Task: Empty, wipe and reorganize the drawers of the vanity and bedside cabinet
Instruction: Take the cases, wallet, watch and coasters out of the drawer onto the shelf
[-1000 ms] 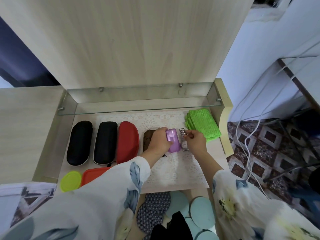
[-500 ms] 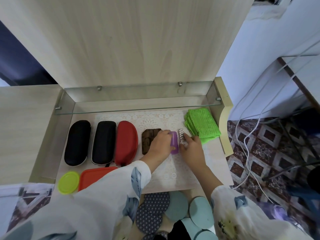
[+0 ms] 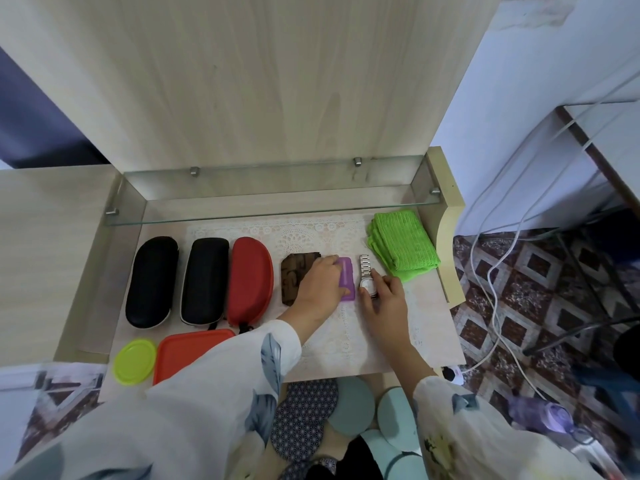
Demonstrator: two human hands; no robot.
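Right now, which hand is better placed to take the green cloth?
The right hand. It pinches the watch just beside the green cloth, with nothing between them. The left hand holds the purple case, farther away, past the watch.

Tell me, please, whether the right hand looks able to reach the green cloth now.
Probably yes: the right hand holds the watch, and the green cloth lies just beyond, with nothing between.

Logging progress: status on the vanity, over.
Left grip holds purple case. Right grip pinches watch beside it, both on lace mat. Green cloth lies close right of watch.
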